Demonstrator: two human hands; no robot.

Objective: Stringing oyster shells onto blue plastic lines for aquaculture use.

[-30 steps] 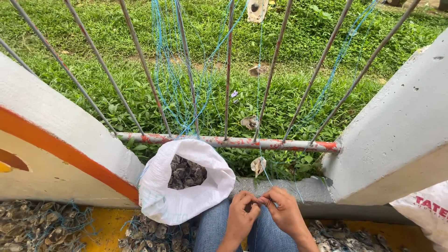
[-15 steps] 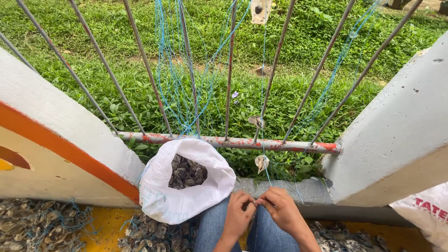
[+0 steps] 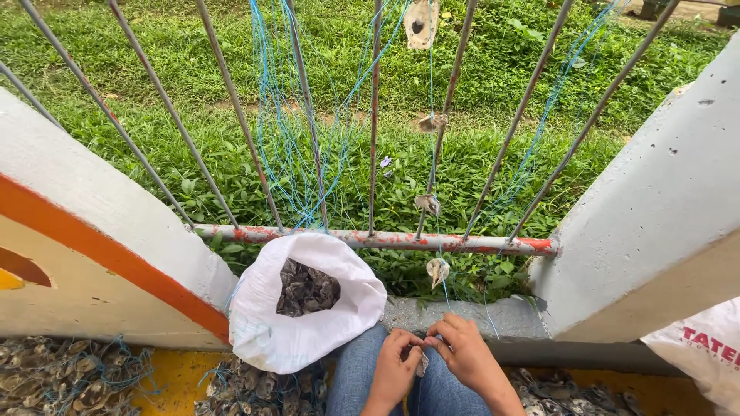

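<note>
My left hand point(image 3: 396, 364) and my right hand point(image 3: 465, 355) meet over my lap, fingertips pinched together on a small pale shell point(image 3: 422, 363) and a thin blue string point(image 3: 444, 286). The string runs up from my fingers past a strung shell point(image 3: 437, 270), another shell point(image 3: 426, 202) at the rail, and more shells point(image 3: 421, 23) higher up. A white sack point(image 3: 304, 312) holding dark shells stands open just left of my left hand, leaning on the rail.
A rusty painted metal rail point(image 3: 370, 239) with slanted bars point(image 3: 373, 115) fences off grass point(image 3: 339, 92). Loose blue strings point(image 3: 285, 131) hang on the bars. White pillars point(image 3: 655, 208) stand either side. Piles of strung shells point(image 3: 69, 377) lie on the floor.
Both hands stay together in my lap, shifting only slightly as the fingers work the shell and string. The hanging shells sway a little.
</note>
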